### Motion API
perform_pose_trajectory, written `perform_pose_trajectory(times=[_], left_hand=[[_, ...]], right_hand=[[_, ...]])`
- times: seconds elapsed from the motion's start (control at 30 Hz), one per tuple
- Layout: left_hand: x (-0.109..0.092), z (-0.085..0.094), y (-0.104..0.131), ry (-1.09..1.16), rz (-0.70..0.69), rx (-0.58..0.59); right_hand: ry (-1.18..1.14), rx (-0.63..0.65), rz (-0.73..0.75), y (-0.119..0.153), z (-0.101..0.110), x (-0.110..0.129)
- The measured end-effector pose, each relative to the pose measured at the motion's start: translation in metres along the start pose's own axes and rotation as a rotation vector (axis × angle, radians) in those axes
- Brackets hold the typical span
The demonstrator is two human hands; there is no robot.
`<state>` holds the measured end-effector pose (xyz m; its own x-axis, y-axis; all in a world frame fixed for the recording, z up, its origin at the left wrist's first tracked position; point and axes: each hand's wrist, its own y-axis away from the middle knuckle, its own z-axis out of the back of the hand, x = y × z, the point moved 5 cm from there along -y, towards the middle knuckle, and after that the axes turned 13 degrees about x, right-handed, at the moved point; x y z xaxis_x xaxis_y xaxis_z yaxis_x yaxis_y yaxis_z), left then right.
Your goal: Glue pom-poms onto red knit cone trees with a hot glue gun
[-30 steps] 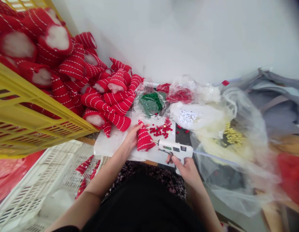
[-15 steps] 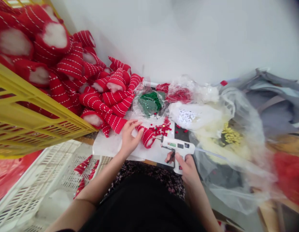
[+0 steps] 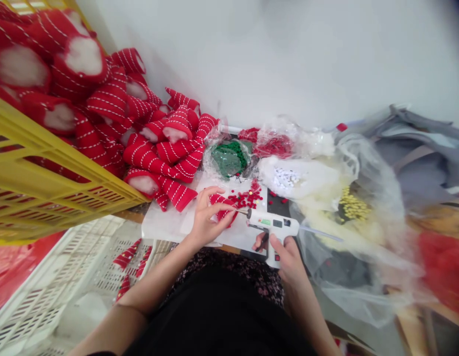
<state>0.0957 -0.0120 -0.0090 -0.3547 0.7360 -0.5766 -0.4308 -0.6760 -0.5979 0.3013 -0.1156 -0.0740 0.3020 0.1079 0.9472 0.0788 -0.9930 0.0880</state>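
Observation:
My right hand is wrapped round the handle of a white glue gun, whose nozzle points left. At the nozzle tip, the thumb and forefinger of my left hand come close together in a pinch. Whatever lies between those fingertips is too small to make out. Under and behind that hand a red cone-shaped hat with white dashed stripes lies on the white paper, partly covered by my fingers. Small red pompoms are scattered just beyond it.
A yellow crate at left overflows with striped stuffed hats. Behind the paper are bags of green pieces, red pieces and white pieces. Yellow berries sit at right. A white basket below left holds decorated hats.
My left hand has moved right, over the hat to the nozzle tip, and its thumb and forefinger have closed together. The glue gun stays nearly still.

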Motion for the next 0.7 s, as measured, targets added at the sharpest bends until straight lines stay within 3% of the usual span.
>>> perform_pose_trajectory(times=[0.13, 0.23, 0.27, 0.33, 0.43, 0.47, 0.5, 0.57, 0.7], left_hand=[[0.006, 0.000, 0.002, 0.020, 0.031, -0.065], [0.017, 0.014, 0.007, 0.021, 0.136, -0.117], [0.020, 0.020, 0.009, 0.027, 0.178, -0.080], [0.025, 0.032, 0.016, 0.048, 0.252, 0.158], [0.029, 0.040, 0.045, 0.088, 0.306, 0.825], [0.032, 0.044, 0.058, 0.106, 0.320, 0.979], [0.036, 0.049, 0.069, 0.112, 0.342, 1.050], [0.050, 0.055, 0.081, 0.066, 0.435, 0.993], [0.071, 0.039, 0.076, 0.048, 0.653, 0.657]], right_hand=[[-0.008, -0.006, 0.007, 0.001, 0.002, 0.004], [-0.005, -0.087, 0.045, 0.001, 0.012, 0.011], [-0.003, -0.141, 0.063, 0.002, 0.019, 0.013], [-0.003, -0.260, 0.103, 0.005, 0.034, 0.018], [-0.014, -0.366, 0.124, 0.008, 0.053, 0.020], [-0.014, -0.370, 0.118, 0.008, 0.057, 0.020], [-0.014, -0.368, 0.110, 0.008, 0.059, 0.020], [-0.013, -0.365, 0.100, 0.006, 0.058, 0.020], [0.000, -0.326, 0.104, 0.000, 0.044, 0.019]])
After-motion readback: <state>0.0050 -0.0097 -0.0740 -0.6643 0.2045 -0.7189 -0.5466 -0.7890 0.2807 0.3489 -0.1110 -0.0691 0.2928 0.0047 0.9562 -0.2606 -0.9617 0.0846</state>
